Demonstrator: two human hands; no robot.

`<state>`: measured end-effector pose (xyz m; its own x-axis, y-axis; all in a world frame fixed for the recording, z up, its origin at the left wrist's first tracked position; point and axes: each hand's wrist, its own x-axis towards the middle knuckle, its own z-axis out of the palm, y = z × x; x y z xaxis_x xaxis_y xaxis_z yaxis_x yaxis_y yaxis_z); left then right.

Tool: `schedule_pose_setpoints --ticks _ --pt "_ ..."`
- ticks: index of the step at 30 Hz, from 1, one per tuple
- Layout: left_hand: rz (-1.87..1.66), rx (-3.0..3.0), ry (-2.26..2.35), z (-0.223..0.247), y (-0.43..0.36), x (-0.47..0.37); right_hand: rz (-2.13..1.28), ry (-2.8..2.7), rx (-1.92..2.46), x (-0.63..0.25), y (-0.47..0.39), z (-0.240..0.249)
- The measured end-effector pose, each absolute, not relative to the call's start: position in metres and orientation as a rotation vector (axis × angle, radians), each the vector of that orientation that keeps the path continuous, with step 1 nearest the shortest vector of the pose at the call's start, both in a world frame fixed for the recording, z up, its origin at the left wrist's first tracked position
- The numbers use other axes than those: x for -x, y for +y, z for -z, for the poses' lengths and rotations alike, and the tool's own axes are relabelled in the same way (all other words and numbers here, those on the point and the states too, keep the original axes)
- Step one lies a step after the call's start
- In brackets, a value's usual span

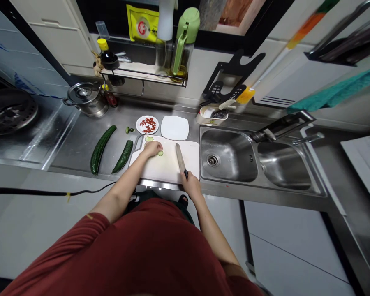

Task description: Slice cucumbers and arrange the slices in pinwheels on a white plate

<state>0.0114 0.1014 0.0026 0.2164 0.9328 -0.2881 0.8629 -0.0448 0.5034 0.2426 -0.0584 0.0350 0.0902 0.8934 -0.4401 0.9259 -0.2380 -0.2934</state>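
My left hand [152, 149] is over the left part of a white cutting board [169, 170], its fingers curled together at a pale green cucumber slice [160, 153]. More cucumber slices [149, 139] lie just beyond that hand, near the board's far left corner. In my right hand [191, 186] is the black handle of a kitchen knife [180, 158]. Its blade points away from me, low over or on the right half of the board; I cannot tell which. To the left of the board lie a shorter cut cucumber [123, 157] and a long whole cucumber [102, 150].
Behind the board are a plate of chopped red pieces [138, 126], an empty white plate [174, 128] and small green ends [129, 130]. A double sink [228, 172] borders the board's right side. A lidded steel pot [88, 100] stands back left, below a bottle shelf [138, 72].
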Motion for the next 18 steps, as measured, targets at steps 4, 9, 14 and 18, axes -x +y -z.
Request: schedule_pose_setpoints --ticks 4,9,14,18 --pt "-0.234 -1.945 1.669 0.0 0.102 -0.011 0.832 1.926 -2.243 -0.241 -0.062 -0.037" --pt "-0.202 -1.918 1.772 0.001 0.103 -0.008 0.818 1.999 -2.121 -0.232 -0.071 -0.043" --pt "-0.168 -1.916 1.793 0.003 0.103 -0.009 0.814 2.023 -2.035 -0.222 -0.077 -0.047" --pt "-0.157 -1.902 1.803 0.005 0.103 -0.011 0.831 2.002 -2.0 -0.218 -0.078 -0.046"
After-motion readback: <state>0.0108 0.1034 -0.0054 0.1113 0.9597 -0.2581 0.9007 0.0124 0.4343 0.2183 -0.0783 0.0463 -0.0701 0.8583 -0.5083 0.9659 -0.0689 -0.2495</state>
